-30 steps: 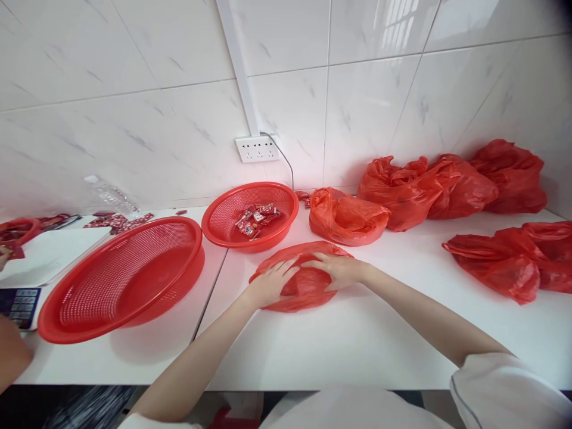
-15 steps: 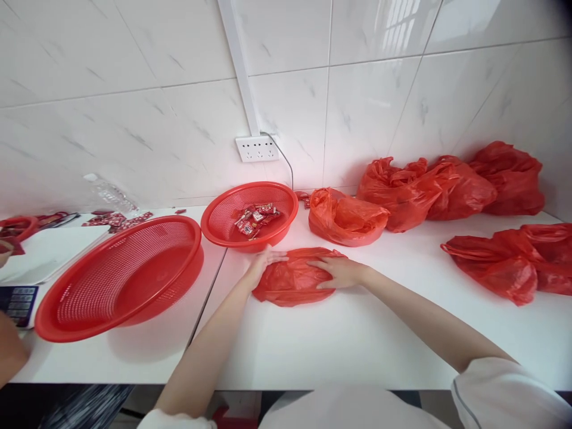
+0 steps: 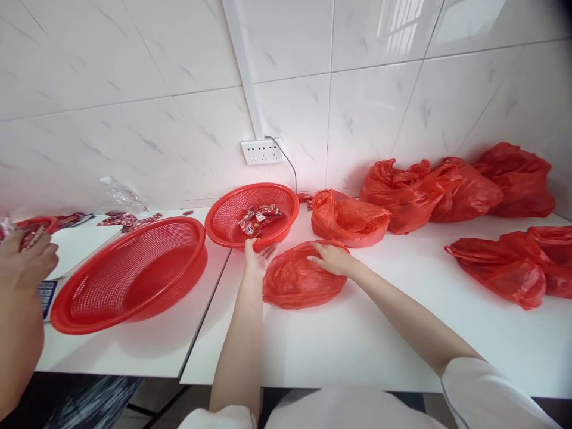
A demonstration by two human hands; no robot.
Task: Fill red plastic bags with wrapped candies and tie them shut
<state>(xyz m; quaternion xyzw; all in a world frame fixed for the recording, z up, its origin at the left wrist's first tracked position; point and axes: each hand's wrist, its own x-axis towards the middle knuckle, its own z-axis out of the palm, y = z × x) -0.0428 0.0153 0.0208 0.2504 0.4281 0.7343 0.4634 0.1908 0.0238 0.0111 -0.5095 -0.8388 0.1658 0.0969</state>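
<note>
My left hand (image 3: 258,258) is at the near rim of the small red perforated basket (image 3: 218,217). Its palm is turned up, the thumb is near the rim and the fingers stretch out below it. Inside that basket lies a heap of small red wrapped packets (image 3: 259,219). Right of my left hand, a red plastic bag (image 3: 304,283) lies spread on the table with a rounded, puffed shape. My right hand (image 3: 333,260) rests on the bag's far right part, fingers apart and touching the plastic.
A large red basket (image 3: 147,286) stands at left, near a white scale (image 3: 71,247). Another person's hand (image 3: 27,256) holds packets there. Several red bags (image 3: 402,193) line the wall, with more red bags (image 3: 504,262) at right. A plastic bottle (image 3: 123,193) lies behind.
My left hand has left the plastic bag and turned palm up at the small basket's rim. The bag looks more open. The other person's hand has come in over the scale with packets.
</note>
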